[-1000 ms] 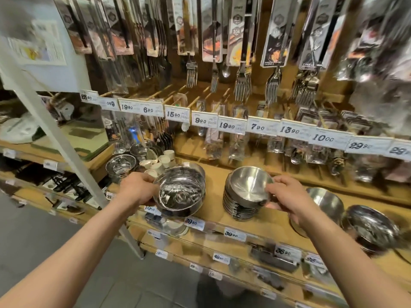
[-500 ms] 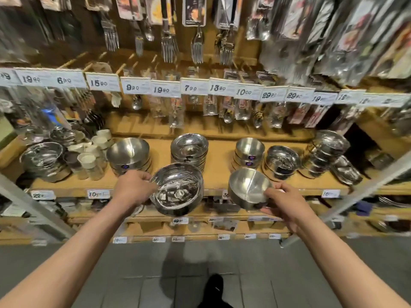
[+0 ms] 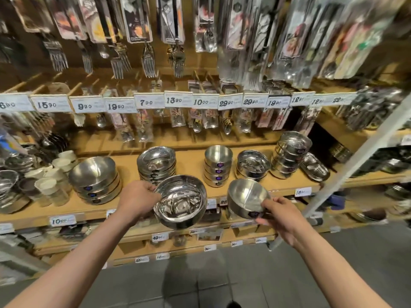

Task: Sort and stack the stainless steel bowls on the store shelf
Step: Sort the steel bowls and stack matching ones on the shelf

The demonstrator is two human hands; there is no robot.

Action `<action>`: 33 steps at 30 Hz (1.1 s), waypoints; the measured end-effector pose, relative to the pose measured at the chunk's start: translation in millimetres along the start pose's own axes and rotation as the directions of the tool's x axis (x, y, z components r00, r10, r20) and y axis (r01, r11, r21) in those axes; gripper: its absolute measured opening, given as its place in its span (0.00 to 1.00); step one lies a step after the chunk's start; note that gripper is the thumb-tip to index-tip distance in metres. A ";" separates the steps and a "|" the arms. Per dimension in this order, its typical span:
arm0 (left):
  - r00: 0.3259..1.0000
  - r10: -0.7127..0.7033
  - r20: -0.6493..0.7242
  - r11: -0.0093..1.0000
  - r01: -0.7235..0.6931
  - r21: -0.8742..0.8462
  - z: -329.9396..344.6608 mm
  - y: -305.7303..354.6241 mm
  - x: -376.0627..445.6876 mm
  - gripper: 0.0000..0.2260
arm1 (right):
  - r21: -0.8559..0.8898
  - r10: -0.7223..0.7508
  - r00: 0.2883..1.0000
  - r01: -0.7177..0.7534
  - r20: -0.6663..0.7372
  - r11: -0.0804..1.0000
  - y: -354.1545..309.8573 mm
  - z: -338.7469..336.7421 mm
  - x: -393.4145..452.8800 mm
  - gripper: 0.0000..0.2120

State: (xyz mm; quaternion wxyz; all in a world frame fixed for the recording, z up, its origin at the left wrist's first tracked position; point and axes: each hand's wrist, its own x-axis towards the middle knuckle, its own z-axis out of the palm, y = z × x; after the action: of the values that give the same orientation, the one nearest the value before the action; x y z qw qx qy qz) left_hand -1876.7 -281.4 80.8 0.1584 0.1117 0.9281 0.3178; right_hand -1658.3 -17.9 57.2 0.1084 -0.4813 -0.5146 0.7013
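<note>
the left hand (image 3: 138, 202) grips the rim of a wide, shiny stainless steel bowl (image 3: 180, 201), fingers curled over its near-left edge, while the right hand (image 3: 281, 215) pinches the rim of a smaller matte steel bowl (image 3: 245, 197), both held in the air in front of the wooden shelf (image 3: 191, 162). on that shelf behind them stand a stack of large bowls (image 3: 95, 180) at the left, a stack of shallow bowls (image 3: 156, 162), a stack of small deep bowls (image 3: 218, 165) and further stacks to the right.
</note>
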 end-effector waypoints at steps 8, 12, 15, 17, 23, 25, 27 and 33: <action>0.999 -0.018 -0.036 1.000 0.017 -0.023 36.7 47.4 30.5 0.07 | -0.087 0.024 0.999 -0.021 0.042 0.996 -35.7 -24.6 61.7 0.06; 0.994 -0.066 -0.082 0.993 0.058 -0.101 39.7 66.7 47.7 0.04 | -0.100 0.004 0.988 0.011 0.156 0.995 -73.6 -12.7 93.3 0.07; 0.985 -0.122 -0.120 0.983 0.104 -0.150 35.6 73.8 56.9 0.04 | -0.203 -0.030 0.984 0.066 0.175 0.977 -100.5 3.0 120.2 0.06; 0.979 -0.161 -0.125 0.975 0.138 -0.175 31.1 75.5 60.7 0.03 | -0.348 -0.069 0.986 0.118 0.151 0.930 -113.3 16.7 138.9 0.07; 0.970 -0.207 -0.129 0.962 0.178 -0.209 13.0 74.2 82.5 0.04 | -0.498 -0.105 0.983 0.168 0.152 0.851 -136.3 58.9 184.7 0.06; 0.970 -0.210 -0.119 0.961 0.183 -0.207 6.6 74.4 96.2 0.06 | -0.500 -0.090 0.983 0.160 0.161 0.851 -141.0 70.1 195.4 0.06; 0.971 -0.211 -0.110 0.961 0.185 -0.203 1.6 76.8 109.2 0.06 | -0.480 -0.093 0.980 0.167 0.175 0.861 -143.2 77.6 203.8 0.07; 0.980 -0.177 -0.092 0.977 0.164 -0.140 -4.1 82.4 149.4 0.08 | -0.437 -0.126 0.981 0.179 0.148 0.881 -134.3 89.8 219.8 0.06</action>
State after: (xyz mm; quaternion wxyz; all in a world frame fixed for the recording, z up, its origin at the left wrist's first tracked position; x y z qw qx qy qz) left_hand -2007.6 -173.9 102.1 0.1434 0.0042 0.9183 0.3689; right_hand -1887.8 129.0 44.8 0.0198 -0.4101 -0.7041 0.5794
